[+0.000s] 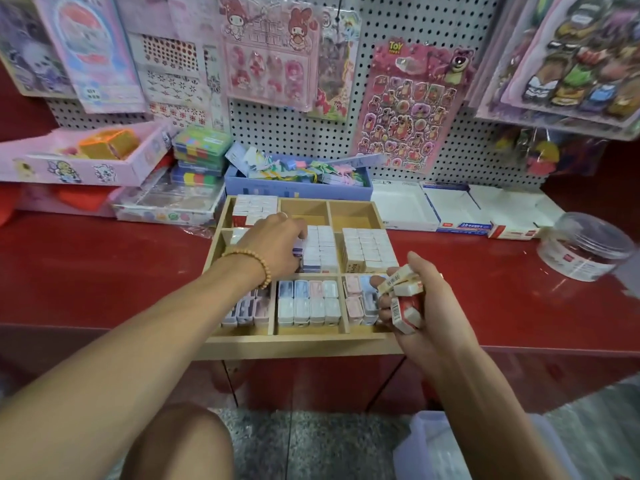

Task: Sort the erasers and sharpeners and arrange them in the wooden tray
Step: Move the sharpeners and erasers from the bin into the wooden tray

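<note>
erasers in white paper sleeves with red ends are held as a small bunch in the right hand, fingers curled around them, just beside the near right corner of the pale wooden tray with nine compartments. the left hand, with a bead bracelet on the wrist, reaches forward into the middle row of the tray. its fingertips are down at the stack of white and blue erasers in the centre compartment; i cannot tell if they pinch one or only press it in place.

ahead of the left hand, the far left compartment holds white and red erasers, the same kind as the bunch. the two far compartments to the right of it look unfilled. near the wrists, the front row holds pastel rounded sharpeners.

to do this step well, i think the left hand should first make the centre stack straight and tight, so no piece stands tilted. then the right hand should give one eraser at a time, labels turned the same way, only to the compartment of the same kind. the bunch is loose, so a piece could slip out.
</note>
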`<state>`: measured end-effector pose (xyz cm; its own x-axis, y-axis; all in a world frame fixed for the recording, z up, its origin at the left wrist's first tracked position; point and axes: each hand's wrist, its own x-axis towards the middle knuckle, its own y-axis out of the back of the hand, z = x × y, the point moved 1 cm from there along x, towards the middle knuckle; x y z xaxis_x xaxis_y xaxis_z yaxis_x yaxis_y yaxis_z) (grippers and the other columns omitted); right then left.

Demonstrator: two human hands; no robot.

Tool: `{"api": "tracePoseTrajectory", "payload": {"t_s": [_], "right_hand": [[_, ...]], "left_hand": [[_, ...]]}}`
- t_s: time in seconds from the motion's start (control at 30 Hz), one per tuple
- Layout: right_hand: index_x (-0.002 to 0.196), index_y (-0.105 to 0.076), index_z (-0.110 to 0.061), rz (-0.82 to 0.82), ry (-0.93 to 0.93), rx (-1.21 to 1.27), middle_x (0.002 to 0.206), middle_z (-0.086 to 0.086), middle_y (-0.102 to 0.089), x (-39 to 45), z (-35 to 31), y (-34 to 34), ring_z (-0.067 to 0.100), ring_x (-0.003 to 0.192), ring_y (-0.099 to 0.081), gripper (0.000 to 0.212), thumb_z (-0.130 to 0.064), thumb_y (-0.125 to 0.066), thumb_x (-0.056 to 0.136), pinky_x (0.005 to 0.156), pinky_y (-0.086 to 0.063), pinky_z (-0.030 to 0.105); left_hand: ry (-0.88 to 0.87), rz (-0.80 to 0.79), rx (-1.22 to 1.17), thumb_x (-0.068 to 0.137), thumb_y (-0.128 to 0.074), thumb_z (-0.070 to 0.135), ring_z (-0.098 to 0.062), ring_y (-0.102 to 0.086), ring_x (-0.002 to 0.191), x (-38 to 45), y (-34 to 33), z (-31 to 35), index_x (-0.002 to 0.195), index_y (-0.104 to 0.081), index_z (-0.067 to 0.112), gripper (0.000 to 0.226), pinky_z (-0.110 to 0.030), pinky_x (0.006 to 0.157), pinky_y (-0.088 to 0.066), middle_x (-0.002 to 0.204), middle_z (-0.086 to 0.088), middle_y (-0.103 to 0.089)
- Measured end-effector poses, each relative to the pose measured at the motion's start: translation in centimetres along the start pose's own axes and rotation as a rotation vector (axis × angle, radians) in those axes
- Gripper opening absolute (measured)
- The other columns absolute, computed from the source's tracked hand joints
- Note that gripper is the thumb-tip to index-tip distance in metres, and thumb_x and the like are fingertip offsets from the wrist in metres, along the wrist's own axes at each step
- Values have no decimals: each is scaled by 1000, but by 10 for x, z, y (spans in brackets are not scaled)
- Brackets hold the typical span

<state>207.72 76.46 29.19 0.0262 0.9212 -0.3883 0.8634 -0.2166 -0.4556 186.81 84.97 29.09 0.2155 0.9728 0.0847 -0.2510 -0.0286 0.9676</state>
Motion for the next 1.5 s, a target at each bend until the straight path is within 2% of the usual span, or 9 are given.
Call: {"api": "tracePoseTrajectory", "payload": {"t_s": [0.4,0.53,0.63,0.7,0.8,1.0,1.23,1.4,1.5], "right_hand": [[96,-61,-3,-18,-24,22,84,14,-59,3,5,4,15,54,-50,34,-37,-60,96,45,-43,24],[86,-65,-2,-24,-30,26,85,16,-58,4,6,2,15,53,-50,38,-40,-62,94,44,-42,24],[73,-71,-4,-39,-21,22,83,17,-57,3,5,1,15,51,-49,45,-42,-61,94,43,-41,23],[65,-74,-8,-53,-6,-10,83,17,-56,3,4,-1,15,50,-48,46,-44,-63,91,44,-40,24],[89,-66,-5,-59,32,-42,78,16,-59,2,5,-5,16,49,-50,42,-46,-69,81,43,-41,25],[117,-66,0,-74,102,-65,98,22,-71,2,7,-9,27,71,-63,71,-56,-68,72,49,-50,28],[103,-58,-14,-60,161,-88,64,5,-58,-2,0,-3,14,42,-48,29,-42,-50,102,42,-34,25],[91,-61,-13,46,338,-253,60,2,-61,1,-6,11,14,50,-49,16,-28,-67,93,52,-38,30],[91,-66,-8,110,348,-217,66,7,-60,3,-13,22,12,51,-48,16,-21,-75,87,51,-43,28]], "left_hand": [[-53,89,92,86,-67,11,-28,-59,98,-6,-2,-3,98,-73,13,13,-37,88,-49,104,-7,-61],[-81,20,147,90,-64,20,-26,-60,97,-7,6,-1,97,-73,14,14,-37,85,-50,104,-6,-62],[-54,149,203,93,-57,36,-25,-62,93,-10,19,6,96,-71,20,22,-35,77,-51,103,-2,-66],[-58,218,-10,92,-59,40,-16,-64,88,-17,26,22,98,-71,24,21,-31,76,-52,97,4,-69],[-157,24,-566,76,-79,40,-6,-65,81,-33,29,57,105,-71,23,35,-13,67,-48,92,10,-68],[-269,53,-701,74,-83,24,-7,-61,72,-40,23,86,100,-73,22,28,-8,59,-39,73,15,-63],[-186,35,-773,78,-79,17,-2,-61,71,-29,23,85,98,-73,22,21,-12,63,-48,83,4,-68],[-77,-74,-890,82,-75,6,-6,-62,58,-20,27,82,87,-71,20,15,-21,58,-56,79,5,-67],[-67,-20,-689,81,-75,5,-8,-64,68,-7,29,74,87,-71,18,15,-25,69,-58,82,5,-68]]}}
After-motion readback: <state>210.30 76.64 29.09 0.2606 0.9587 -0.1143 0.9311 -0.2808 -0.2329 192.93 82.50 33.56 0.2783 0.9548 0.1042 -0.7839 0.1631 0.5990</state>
